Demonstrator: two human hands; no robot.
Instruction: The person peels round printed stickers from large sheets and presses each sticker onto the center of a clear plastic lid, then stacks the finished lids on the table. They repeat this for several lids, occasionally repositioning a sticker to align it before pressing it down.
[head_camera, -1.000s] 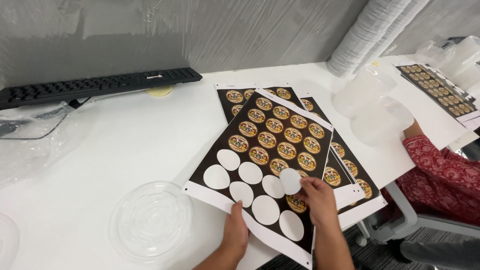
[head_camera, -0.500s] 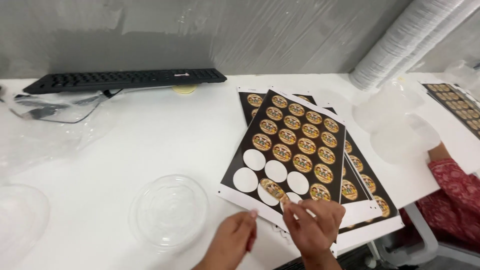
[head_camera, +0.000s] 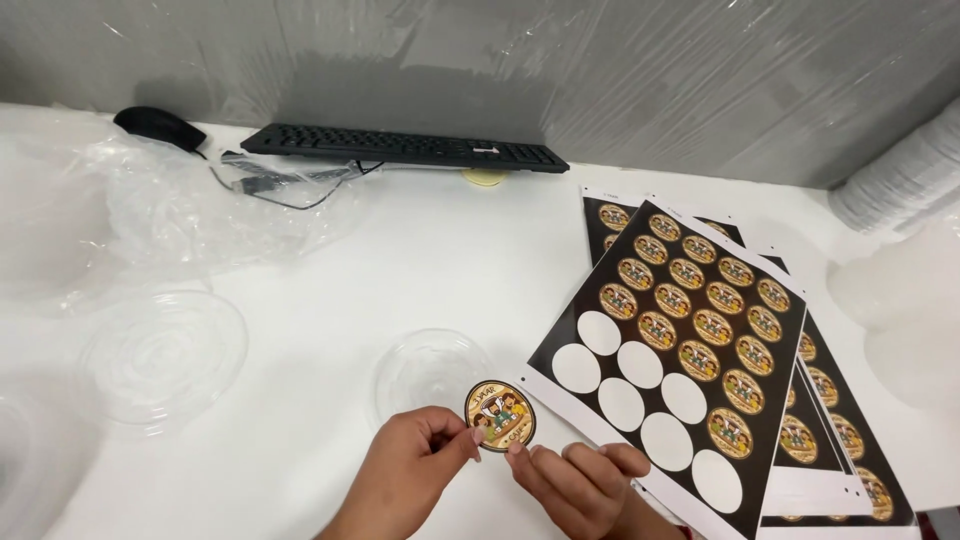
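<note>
Left hand (head_camera: 405, 480): low in the frame, we have its thumb and forefinger pinching the left edge of the round sticker (head_camera: 501, 414).
Right hand (head_camera: 575, 485): bottom centre, our fingertips grip the sticker's lower right edge.
Sticker: held up between both hands, printed face to us, just over the clear plastic lid (head_camera: 432, 374).
Sticker sheet (head_camera: 680, 350): right of centre, black, tilted; gold discs above, white blank circles along its lower left.
More sheets (head_camera: 830, 420): fanned out beneath it.
Surface (head_camera: 400, 260): white.
Second clear lid (head_camera: 165, 352): left side.
Keyboard (head_camera: 400, 147): black, top centre, by the wall.
Mouse (head_camera: 158, 125): upper left.
Crumpled plastic wrap (head_camera: 170, 215): upper left, below the mouse.
</note>
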